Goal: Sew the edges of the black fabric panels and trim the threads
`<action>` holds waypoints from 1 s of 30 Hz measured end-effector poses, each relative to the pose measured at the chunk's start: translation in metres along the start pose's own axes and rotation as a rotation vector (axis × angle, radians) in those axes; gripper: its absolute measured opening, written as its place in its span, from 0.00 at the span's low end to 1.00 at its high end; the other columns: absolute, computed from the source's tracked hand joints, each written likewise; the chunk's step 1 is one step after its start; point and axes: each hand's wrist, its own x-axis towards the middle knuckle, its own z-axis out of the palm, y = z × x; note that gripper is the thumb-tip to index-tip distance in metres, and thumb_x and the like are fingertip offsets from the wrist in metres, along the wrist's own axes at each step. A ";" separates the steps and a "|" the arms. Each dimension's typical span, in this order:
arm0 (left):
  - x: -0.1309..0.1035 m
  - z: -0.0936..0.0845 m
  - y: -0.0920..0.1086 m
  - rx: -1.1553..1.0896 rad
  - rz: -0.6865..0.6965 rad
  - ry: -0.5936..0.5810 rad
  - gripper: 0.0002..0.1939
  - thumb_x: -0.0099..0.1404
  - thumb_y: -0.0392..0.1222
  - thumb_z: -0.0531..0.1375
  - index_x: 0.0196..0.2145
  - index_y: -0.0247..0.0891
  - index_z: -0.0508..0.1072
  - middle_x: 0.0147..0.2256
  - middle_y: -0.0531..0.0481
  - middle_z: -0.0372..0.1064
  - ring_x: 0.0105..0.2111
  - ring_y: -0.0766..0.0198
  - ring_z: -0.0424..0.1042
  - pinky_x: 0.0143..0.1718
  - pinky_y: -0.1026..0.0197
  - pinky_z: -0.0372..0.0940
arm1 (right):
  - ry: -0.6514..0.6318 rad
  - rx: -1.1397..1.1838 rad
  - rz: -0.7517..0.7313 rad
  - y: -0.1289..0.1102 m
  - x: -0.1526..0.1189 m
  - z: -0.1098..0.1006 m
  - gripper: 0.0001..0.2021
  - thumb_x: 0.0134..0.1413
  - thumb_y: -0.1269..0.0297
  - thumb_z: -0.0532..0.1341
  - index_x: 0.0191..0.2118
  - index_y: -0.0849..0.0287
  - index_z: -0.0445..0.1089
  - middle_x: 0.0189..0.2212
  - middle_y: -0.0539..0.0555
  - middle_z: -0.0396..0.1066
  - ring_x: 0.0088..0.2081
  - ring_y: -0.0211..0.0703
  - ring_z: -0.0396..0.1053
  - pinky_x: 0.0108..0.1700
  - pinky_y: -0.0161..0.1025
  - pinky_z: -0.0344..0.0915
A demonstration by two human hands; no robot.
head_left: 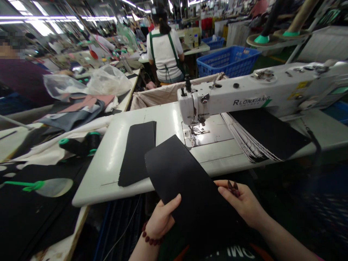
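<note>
A black sheet point(187, 181), fabric or leather-like, is held up over the front edge of the sewing table. My left hand point(164, 217) grips its left edge, thumb on top. At the opposite edge, my right hand point(241, 199) pinches the sheet between thumb and fingers. Tucked in that same hand are small thread snips point(233, 189), with two dark points showing. Behind the sheet stands a white sewing machine point(225, 92), its needle area apart from the sheet. Left of it lies a stack of black pieces point(138, 152).
More black pieces with pale undersides point(269, 134) lie under the machine arm. Black thread cones point(80, 143) and a green-handled scoop-like thing point(53, 186) rest on the left table. A blue basket point(228, 61) stands behind. Another person point(165, 54) sits ahead, back turned.
</note>
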 end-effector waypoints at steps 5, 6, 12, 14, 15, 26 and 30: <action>-0.006 0.002 0.006 -0.023 0.039 0.075 0.15 0.56 0.36 0.69 0.42 0.38 0.79 0.45 0.44 0.77 0.53 0.45 0.69 0.59 0.47 0.61 | 0.017 -0.078 -0.002 -0.006 -0.002 0.000 0.14 0.60 0.54 0.59 0.46 0.55 0.73 0.33 0.51 0.74 0.35 0.42 0.71 0.37 0.36 0.67; -0.007 0.003 0.008 -0.029 0.052 0.098 0.15 0.56 0.36 0.69 0.43 0.39 0.79 0.45 0.45 0.76 0.53 0.46 0.69 0.59 0.47 0.61 | 0.029 -0.112 0.007 -0.007 -0.002 -0.001 0.13 0.59 0.53 0.60 0.44 0.55 0.73 0.31 0.50 0.72 0.32 0.40 0.69 0.34 0.35 0.66; -0.013 0.010 0.022 -0.054 0.111 0.176 0.16 0.54 0.36 0.69 0.42 0.40 0.79 0.47 0.45 0.75 0.53 0.45 0.69 0.58 0.48 0.62 | 0.042 -0.136 0.068 -0.010 -0.006 -0.006 0.14 0.54 0.52 0.64 0.40 0.56 0.73 0.25 0.47 0.67 0.27 0.37 0.63 0.31 0.34 0.61; -0.014 0.012 0.024 -0.075 0.113 0.191 0.16 0.53 0.35 0.70 0.41 0.40 0.80 0.47 0.45 0.75 0.53 0.44 0.69 0.58 0.48 0.62 | 0.025 -0.101 0.083 -0.011 -0.008 -0.007 0.15 0.53 0.51 0.64 0.41 0.57 0.73 0.26 0.48 0.67 0.28 0.37 0.63 0.31 0.34 0.61; -0.015 0.013 0.024 -0.086 0.118 0.197 0.16 0.53 0.35 0.70 0.41 0.39 0.80 0.46 0.45 0.76 0.52 0.44 0.69 0.58 0.48 0.62 | 0.020 -0.084 0.089 -0.012 -0.008 -0.007 0.16 0.53 0.51 0.65 0.41 0.57 0.73 0.26 0.48 0.67 0.28 0.37 0.63 0.31 0.35 0.61; -0.020 0.019 0.026 -0.182 0.138 0.268 0.17 0.53 0.29 0.69 0.42 0.37 0.80 0.46 0.42 0.75 0.51 0.44 0.70 0.56 0.49 0.64 | 0.005 0.080 0.097 -0.015 -0.005 -0.004 0.14 0.55 0.54 0.65 0.41 0.59 0.73 0.25 0.48 0.67 0.22 0.29 0.56 0.23 0.30 0.51; -0.019 0.016 0.025 -0.185 0.134 0.298 0.19 0.51 0.29 0.70 0.43 0.36 0.79 0.46 0.41 0.75 0.51 0.44 0.70 0.56 0.49 0.64 | 0.067 0.327 -0.009 -0.016 0.035 -0.006 0.15 0.60 0.54 0.59 0.38 0.62 0.74 0.29 0.54 0.73 0.17 0.25 0.42 0.17 0.30 0.40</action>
